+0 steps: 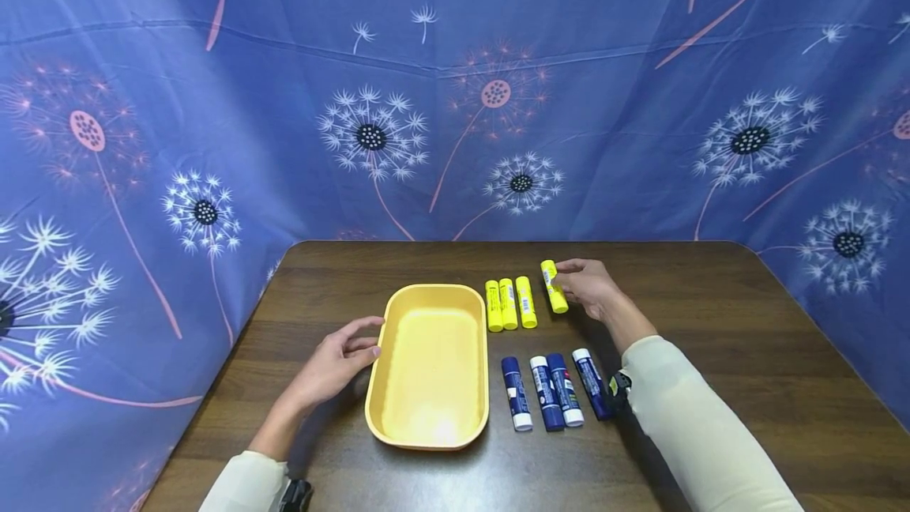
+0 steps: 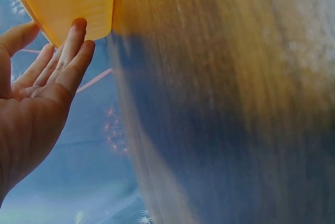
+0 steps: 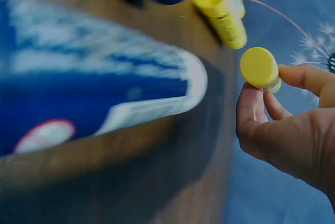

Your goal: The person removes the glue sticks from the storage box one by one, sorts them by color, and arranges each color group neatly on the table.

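Observation:
My right hand (image 1: 592, 288) pinches a yellow glue stick (image 1: 554, 286) between thumb and fingers, tilted, at the right end of the yellow group. In the right wrist view its round end (image 3: 259, 68) faces the camera. Left of it lie three other yellow glue sticks (image 1: 526, 302) side by side. Nearer me is a row of several blue-and-white glue sticks (image 1: 544, 393), some with white ends toward me and some away. My left hand (image 1: 340, 363) is at the left side of a yellow tray (image 1: 377, 417), its fairly straight fingers (image 2: 76, 51) against the outer wall.
The tray stands in the middle of the brown wooden table (image 1: 718, 322), just left of the glue sticks. Behind the table hangs a blue cloth (image 1: 604, 101) with a dandelion print. The right forearm passes close to the rightmost blue glue stick (image 1: 592, 382).

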Motion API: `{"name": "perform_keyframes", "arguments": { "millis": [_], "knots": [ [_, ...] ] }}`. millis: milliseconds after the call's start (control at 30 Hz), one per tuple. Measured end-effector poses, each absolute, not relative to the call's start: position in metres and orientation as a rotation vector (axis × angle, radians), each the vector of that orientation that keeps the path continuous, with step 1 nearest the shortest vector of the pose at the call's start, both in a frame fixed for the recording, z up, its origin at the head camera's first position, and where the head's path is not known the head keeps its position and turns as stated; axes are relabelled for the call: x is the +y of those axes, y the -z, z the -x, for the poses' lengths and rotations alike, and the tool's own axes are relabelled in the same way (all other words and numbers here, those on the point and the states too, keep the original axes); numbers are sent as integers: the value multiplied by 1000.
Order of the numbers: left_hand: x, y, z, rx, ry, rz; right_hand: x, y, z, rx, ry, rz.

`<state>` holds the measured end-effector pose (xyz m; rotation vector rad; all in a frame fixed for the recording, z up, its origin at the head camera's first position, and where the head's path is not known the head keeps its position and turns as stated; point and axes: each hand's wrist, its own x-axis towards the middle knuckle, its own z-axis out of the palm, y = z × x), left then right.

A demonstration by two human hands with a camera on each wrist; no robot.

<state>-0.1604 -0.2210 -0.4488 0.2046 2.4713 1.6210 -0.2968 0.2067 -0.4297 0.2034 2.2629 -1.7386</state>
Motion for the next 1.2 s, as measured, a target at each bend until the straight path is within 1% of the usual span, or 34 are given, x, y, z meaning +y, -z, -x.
{"name": "perform_keyframes", "arguments": {
  "millis": [200, 367, 600, 933, 1200],
  "knots": [
    [-220, 448, 161, 2484, -1601, -191, 205, 441, 292, 2307, 1636, -250],
    [-220, 448, 160, 2493, -1596, -185, 201, 445, 287, 2343, 1580, -235],
    [-220, 447, 158, 2503, -1592, -171, 197, 445, 284, 2382, 1537, -207],
    [-219, 446, 160, 2486, -1597, -186, 198, 444, 286, 2401, 1509, -257],
    [-218, 449, 159, 2526, -1574, -194, 203, 432, 287, 2441, 1466, -237]
  ]
}}
